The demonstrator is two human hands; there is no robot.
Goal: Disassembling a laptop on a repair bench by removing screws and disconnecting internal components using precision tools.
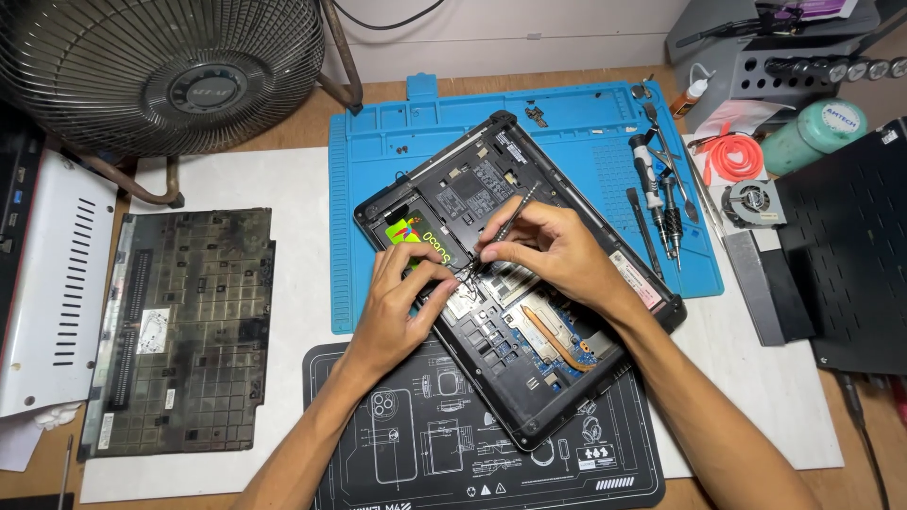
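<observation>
Black opened laptop (pixel 515 283) lies across the blue mat (pixel 378 189): your right hand (pixel 557 250) pinches tweezers (pixel 505 227) while your left hand (pixel 402 307) presses beside the tips; steady them, lift gently.

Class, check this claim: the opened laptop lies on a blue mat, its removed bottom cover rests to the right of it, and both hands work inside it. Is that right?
Not quite. The head view shows the removed bottom cover lying to the left of the opened laptop, not the right. The rest holds: the laptop lies on the blue mat, and the left hand and right hand work inside it.
</observation>
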